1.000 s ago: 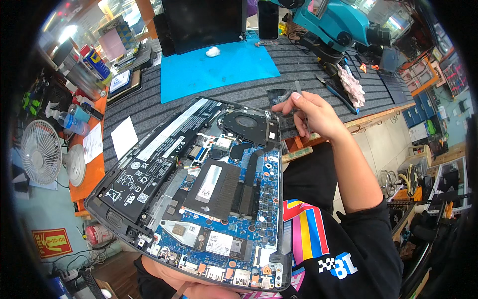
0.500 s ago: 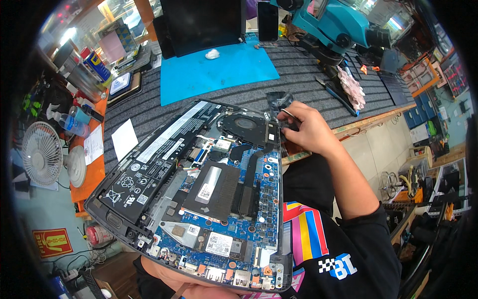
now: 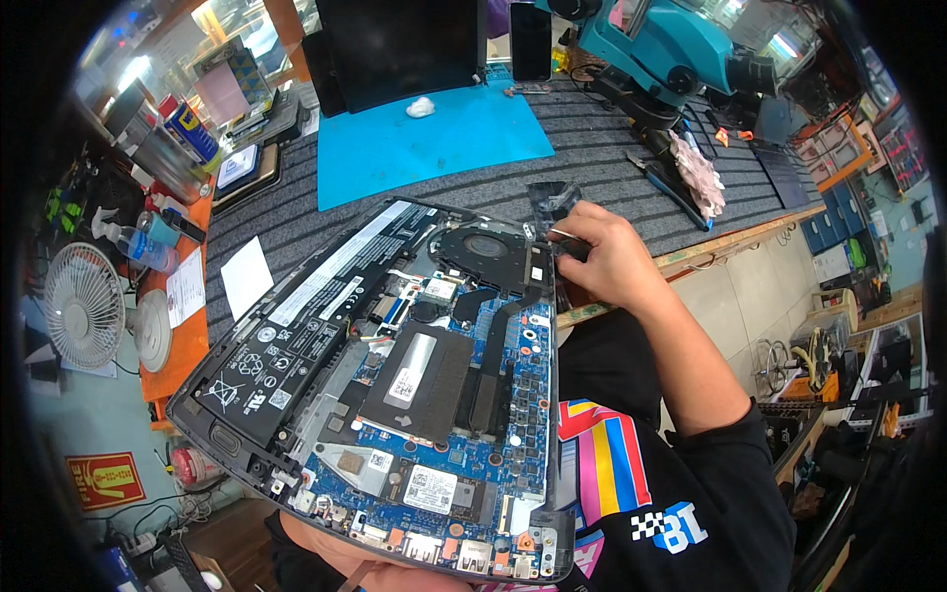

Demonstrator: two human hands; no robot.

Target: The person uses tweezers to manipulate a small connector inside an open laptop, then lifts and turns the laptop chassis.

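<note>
An open laptop base (image 3: 227,434) is tilted toward me, showing a black battery (image 3: 296,326), blue board (image 3: 454,459), fan (image 3: 486,247) and heat pipe (image 3: 493,375). My left hand (image 3: 404,572) is wrapped under the laptop's lower edge, holding it up, mostly hidden. My right hand (image 3: 602,252) is closed on a thin metal tool (image 3: 566,234) at the upper right edge, beside the fan; the tool's tip is hard to make out. A dark, crumpled plastic piece (image 3: 552,199) lies on the bench just behind that hand.
The striped bench mat (image 3: 592,128) holds a blue mat (image 3: 434,158), dark screen (image 3: 400,49), phone (image 3: 531,41), teal microscope (image 3: 661,54), pliers (image 3: 671,192) and pink rag (image 3: 695,173). An orange side table (image 3: 158,385) on the left bears bottles (image 3: 148,242) and white cards (image 3: 247,276); a fan (image 3: 84,301) stands alongside.
My right hand has lowered and curled in toward the laptop's edge, and the thin tool has gone from upright to lying nearly flat there. The laptop and left hand are almost unmoved.
</note>
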